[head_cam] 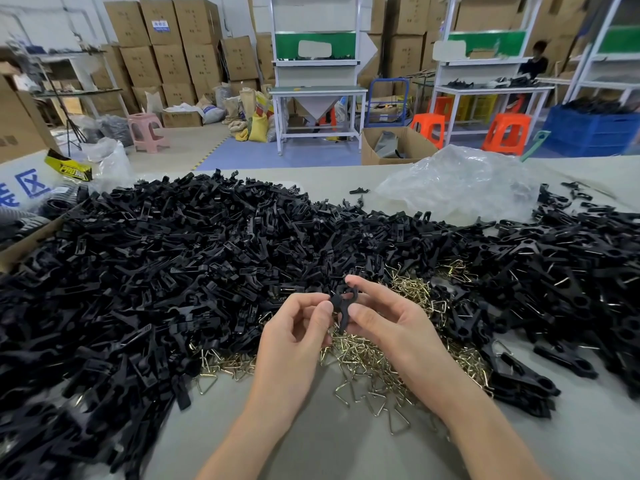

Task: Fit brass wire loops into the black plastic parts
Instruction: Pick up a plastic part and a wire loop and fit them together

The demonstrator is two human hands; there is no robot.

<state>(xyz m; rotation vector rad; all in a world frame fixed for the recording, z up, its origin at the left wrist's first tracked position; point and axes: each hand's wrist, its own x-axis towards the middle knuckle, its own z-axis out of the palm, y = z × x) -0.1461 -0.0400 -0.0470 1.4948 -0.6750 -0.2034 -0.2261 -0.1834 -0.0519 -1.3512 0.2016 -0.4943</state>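
Watching through the head view: both hands meet above the loops (pixel 363 362), sharing one part (pixel 343 308). My read: the left hand (pixel 298 327) has its fingers curled, thumb tip pinching the part's ringed top; the right hand (pixel 388 320) pinches it between thumb and forefinger, other fingers loosely spread. Can't tell whether a loop is seated in it. I judge the part light, stiff moulded plastic, a bit slick; best held by the flat shank, top left free. Loops look thin, springy, tangle-prone; take one by a corner. The pile (pixel 173 254) of parts covers the table (pixel 311 431) left and behind. Writing: blue "区" on a white sign (pixel 31 183); the yellow-black pack (pixel 71 168) reads "PRO", rest unclear; box label (pixel 161 26) unreadable.
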